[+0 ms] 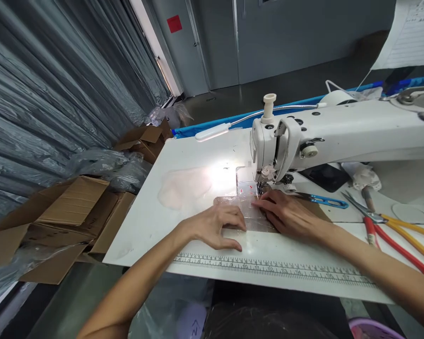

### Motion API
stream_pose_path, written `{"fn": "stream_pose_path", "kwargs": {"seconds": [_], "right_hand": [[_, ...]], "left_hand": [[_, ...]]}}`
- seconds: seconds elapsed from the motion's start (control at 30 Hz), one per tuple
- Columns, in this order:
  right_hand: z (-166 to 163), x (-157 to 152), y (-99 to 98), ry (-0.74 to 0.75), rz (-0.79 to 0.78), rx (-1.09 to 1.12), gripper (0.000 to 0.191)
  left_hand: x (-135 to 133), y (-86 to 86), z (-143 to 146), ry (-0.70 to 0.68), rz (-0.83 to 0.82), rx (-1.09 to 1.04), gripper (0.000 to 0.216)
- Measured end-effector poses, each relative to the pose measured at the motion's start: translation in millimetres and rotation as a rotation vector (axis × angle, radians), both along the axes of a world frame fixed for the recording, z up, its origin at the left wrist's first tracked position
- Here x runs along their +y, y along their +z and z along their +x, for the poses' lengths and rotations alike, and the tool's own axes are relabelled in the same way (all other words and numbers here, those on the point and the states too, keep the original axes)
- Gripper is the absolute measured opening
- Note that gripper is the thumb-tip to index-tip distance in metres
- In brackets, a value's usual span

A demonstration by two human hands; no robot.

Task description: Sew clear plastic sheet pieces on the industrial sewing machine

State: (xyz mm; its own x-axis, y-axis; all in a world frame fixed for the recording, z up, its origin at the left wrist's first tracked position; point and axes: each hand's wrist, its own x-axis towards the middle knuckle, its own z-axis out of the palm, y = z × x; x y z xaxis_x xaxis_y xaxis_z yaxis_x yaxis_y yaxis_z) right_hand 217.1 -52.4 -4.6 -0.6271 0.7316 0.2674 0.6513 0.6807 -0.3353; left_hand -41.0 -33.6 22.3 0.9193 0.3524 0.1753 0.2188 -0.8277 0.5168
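A white sewing machine (342, 129) stands on the white table, its needle and presser foot (260, 187) low over the metal plate (245, 181). Beneath my hands, in front of the foot, lies a clear plastic sheet (249, 209) with a brownish edge. My left hand (217, 226) rests flat on the sheet's left part, fingers bent a little and thumb apart. Close to the presser foot, my right hand (286, 214) presses on the sheet's right part with fingertips stretched toward the foot. Some of its fingers are hidden.
Blue thread snips (327, 201), yellow-handled pliers (403, 228) and a red-handled tool (399, 247) lie at the right. A ruler strip (268, 269) runs along the table's front edge. Open cardboard boxes (70, 207) stand on the left. A lamp (212, 133) shines on the tabletop.
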Motion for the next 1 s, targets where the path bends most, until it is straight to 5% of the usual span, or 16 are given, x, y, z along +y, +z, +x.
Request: {"fn": "stream_pose_path", "kwargs": {"seconds": [0.17, 0.43, 0.57, 0.7, 0.87, 1.0], "right_hand": [[2.0, 4.5, -6.1, -0.009, -0.038, 0.038, 0.038], [11.1, 9.4, -17.0, -0.055, -0.125, 0.163, 0.034], [13.7, 1.9, -6.9, -0.142, -0.181, 0.274, 0.03], [19.7, -24.2, 7.4, 0.011, -0.344, 0.276, 0.023], [17.8, -50.7, -3.6, 0.029, -0.283, 0.17, 0.016], [13.6, -50.3, -8.1, 0.001, -0.317, 0.32, 0.015]], "left_hand": [[-8.0, -10.5, -4.0, 0.109, -0.088, -0.098, 0.016], [-11.4, -15.4, 15.3, 0.083, -0.061, -0.035, 0.016], [-16.3, -24.1, 20.5, 0.157, -0.052, -0.135, 0.014], [-16.5, -22.6, 19.9, 0.142, -0.051, -0.234, 0.015], [-17.0, -19.3, 22.1, 0.099, -0.015, -0.278, 0.035], [-20.1, -24.2, 28.2, 0.148, 0.123, -0.3, 0.06]]}}
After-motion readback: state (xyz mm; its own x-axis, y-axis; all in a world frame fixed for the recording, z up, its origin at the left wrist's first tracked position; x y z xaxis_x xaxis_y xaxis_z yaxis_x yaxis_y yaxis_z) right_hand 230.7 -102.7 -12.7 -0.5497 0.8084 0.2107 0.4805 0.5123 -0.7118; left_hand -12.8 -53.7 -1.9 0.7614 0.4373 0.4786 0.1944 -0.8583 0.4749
